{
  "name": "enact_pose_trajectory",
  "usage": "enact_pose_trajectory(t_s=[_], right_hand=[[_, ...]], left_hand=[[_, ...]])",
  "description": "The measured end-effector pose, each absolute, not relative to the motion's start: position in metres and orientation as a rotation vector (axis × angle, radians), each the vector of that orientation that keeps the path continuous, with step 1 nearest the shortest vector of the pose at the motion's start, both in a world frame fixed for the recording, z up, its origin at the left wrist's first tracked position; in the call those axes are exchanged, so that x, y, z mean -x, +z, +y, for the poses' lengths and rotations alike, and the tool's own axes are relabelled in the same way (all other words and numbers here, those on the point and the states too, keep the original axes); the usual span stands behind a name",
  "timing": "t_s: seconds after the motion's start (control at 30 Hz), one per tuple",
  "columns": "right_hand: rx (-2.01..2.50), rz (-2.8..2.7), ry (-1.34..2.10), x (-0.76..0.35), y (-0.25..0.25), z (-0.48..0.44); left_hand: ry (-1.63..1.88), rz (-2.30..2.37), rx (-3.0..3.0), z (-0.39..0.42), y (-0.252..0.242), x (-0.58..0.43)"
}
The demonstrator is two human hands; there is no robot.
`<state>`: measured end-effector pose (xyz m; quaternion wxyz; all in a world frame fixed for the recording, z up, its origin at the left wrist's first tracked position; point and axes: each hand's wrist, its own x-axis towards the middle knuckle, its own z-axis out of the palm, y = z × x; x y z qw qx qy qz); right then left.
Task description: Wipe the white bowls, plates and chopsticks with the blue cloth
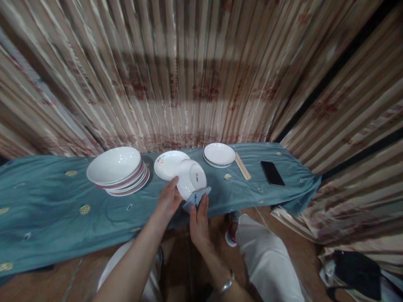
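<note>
A white bowl (186, 183) is tilted up so that its underside, with a foot ring and a small red mark, faces me. My left hand (170, 197) grips its left edge, the thumb on the outside. A light blue cloth (195, 199) lies against the bowl's lower rim, and my right hand (199, 224) pinches it there with the fingers pointing up. Just behind the bowl, a white plate (166, 164) with a floral print rests on the table and is partly covered by it.
At left on the teal tablecloth (72, 226) stands a stack of bowls and plates (118, 167). Small plates (219, 154), wooden chopsticks (243, 167) and a black phone (272, 173) lie at right. A pleated curtain (189, 75) hangs behind. A black bag (357, 272) sits at lower right.
</note>
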<state>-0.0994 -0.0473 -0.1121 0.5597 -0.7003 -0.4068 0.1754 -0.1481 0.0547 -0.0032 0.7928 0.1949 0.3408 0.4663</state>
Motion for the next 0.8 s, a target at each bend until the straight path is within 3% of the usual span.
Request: enact_pose_trajectory(t_s=[0.3,0.8], right_hand=[[1.676,-1.326,0.135,0.127,-0.084,-0.072],[1.635,-1.803,-0.18,0.087,-0.051,-0.038]], left_hand=[[1.055,0.686,-0.384,0.052,-0.002,0.143],[1.029,0.767,-0.407,0.053,-0.005,0.147]])
